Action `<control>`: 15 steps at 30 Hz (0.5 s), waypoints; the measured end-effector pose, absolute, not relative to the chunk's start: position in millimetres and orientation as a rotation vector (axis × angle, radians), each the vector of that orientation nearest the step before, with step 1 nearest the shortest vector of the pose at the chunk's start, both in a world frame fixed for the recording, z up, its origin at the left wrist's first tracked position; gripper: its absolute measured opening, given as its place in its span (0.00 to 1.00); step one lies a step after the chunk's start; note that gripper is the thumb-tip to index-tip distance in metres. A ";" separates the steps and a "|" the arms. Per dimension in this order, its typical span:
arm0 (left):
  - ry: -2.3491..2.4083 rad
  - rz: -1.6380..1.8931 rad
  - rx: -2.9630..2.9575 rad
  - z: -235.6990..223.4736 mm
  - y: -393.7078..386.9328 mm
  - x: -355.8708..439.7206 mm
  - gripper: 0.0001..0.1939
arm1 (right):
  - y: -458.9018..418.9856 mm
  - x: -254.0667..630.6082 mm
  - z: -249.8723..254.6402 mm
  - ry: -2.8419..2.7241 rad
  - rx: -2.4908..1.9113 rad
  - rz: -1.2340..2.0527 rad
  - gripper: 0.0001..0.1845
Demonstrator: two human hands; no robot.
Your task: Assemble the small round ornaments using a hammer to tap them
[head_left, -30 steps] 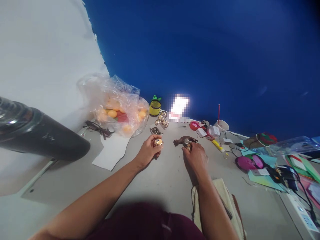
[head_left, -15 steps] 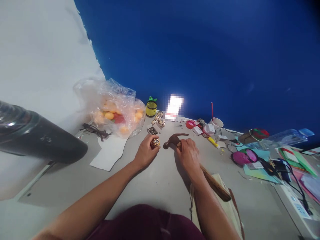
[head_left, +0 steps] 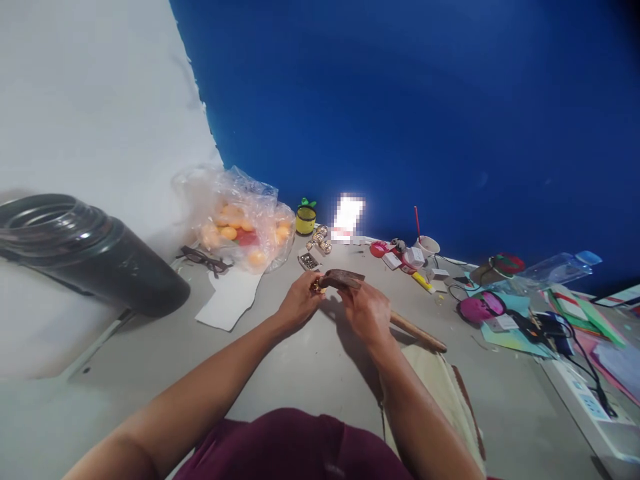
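White wall (head_left: 100,100), left, raggedly meets deep-blue wall (head_left: 375,100) ahead. Grey tabletop (head_left: 283,377) reaches back to deep-blue wall; bright pixelated patch (head_left: 349,217) at far side.

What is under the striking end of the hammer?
Part of a small gold-patterned object shows there, held in the left hand. Its remainder is covered by fingers and the hammer. Hammer contact is unclear.

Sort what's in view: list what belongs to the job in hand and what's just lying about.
In the job: hammer (in right hand), patterned ball (in left hand), probably the similar balls and small dark bits.

Seemingly just lying about: flask, plastic bag, glasses, white paper, white cup, clear bottle.
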State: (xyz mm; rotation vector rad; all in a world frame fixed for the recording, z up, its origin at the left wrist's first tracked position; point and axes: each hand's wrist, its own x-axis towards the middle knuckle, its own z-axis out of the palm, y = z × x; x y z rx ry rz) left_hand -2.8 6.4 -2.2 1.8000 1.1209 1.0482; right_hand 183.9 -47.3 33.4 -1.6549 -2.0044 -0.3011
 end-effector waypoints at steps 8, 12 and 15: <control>1.122 1.067 1.586 -1.3 7.1 -2.4 0.22 | -51.6 184.3 38.6 -1.986 -1.623 -0.369 0.12; 1.154 1.090 1.576 -2.7 7.8 -2.4 0.22 | -52.0 184.8 39.5 -1.959 -1.623 -0.409 0.13; 1.213 1.114 1.543 -4.7 9.3 -2.0 0.22 | -51.2 185.7 38.0 -1.912 -1.622 -0.430 0.14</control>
